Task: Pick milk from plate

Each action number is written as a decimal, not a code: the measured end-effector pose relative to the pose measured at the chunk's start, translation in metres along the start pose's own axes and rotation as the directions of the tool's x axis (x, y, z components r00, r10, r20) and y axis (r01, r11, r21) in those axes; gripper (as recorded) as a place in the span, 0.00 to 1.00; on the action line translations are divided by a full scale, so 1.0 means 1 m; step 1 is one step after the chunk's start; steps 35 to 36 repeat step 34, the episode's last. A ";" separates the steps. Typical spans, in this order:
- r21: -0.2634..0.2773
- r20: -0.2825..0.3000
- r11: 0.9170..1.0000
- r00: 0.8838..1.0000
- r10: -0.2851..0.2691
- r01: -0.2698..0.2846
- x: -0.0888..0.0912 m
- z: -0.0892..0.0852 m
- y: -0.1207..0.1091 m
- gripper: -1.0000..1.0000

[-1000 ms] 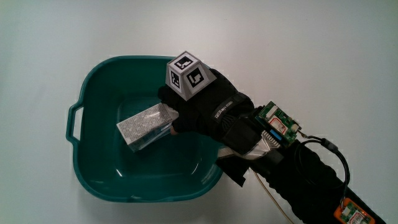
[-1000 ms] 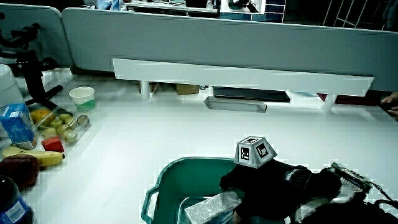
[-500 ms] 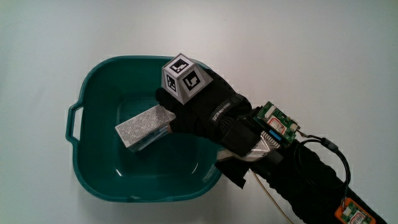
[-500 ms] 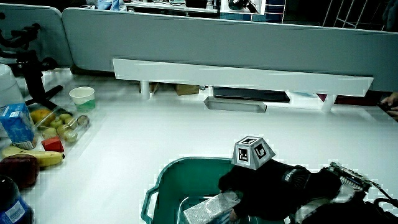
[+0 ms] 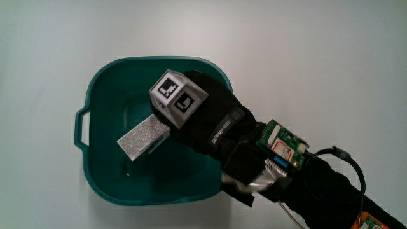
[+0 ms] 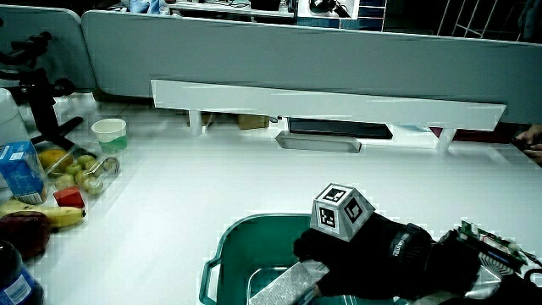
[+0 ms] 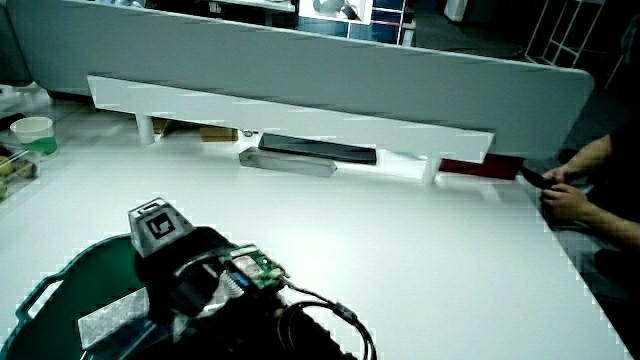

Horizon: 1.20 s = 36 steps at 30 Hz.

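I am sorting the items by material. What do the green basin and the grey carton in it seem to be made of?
The basin looks like moulded plastic: one even teal colour, a smooth and slightly glossy wall, rounded corners and a handle formed into the rim. The carton, gripped by the hand, looks like coated card or foil-faced board: flat faces, sharp edges and a speckled silvery-grey surface. Which of these it is remains open.

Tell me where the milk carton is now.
In the main view the milk carton is inside the green tub, gripped at one end by the gloved hand.
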 end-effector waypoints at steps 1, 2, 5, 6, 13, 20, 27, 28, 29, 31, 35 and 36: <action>0.012 0.020 1.000 1.000 -0.010 0.010 -0.002 0.002 -0.002 1.00; 0.014 0.043 1.000 0.999 -0.010 0.009 -0.004 0.003 -0.003 1.00; 0.034 0.109 0.999 0.994 -0.018 0.015 -0.010 0.007 -0.008 1.00; 0.056 0.118 0.998 0.993 -0.028 0.022 -0.011 0.008 -0.011 1.00; 0.085 0.181 0.996 0.982 -0.052 0.037 -0.013 0.018 -0.024 1.00; 0.168 0.203 0.984 0.974 -0.100 0.066 -0.002 0.036 -0.048 1.00; 0.200 0.272 0.973 0.947 -0.169 0.116 0.019 0.048 -0.074 1.00; 0.198 0.278 0.973 0.945 -0.174 0.121 0.023 0.048 -0.076 1.00; 0.197 0.283 0.972 0.942 -0.179 0.125 0.027 0.047 -0.079 1.00; 0.209 0.283 0.966 0.936 -0.211 0.154 0.033 0.052 -0.087 1.00; 0.177 0.338 0.963 0.907 -0.253 0.202 0.043 0.054 -0.094 1.00; 0.177 0.338 0.963 0.907 -0.253 0.202 0.043 0.054 -0.094 1.00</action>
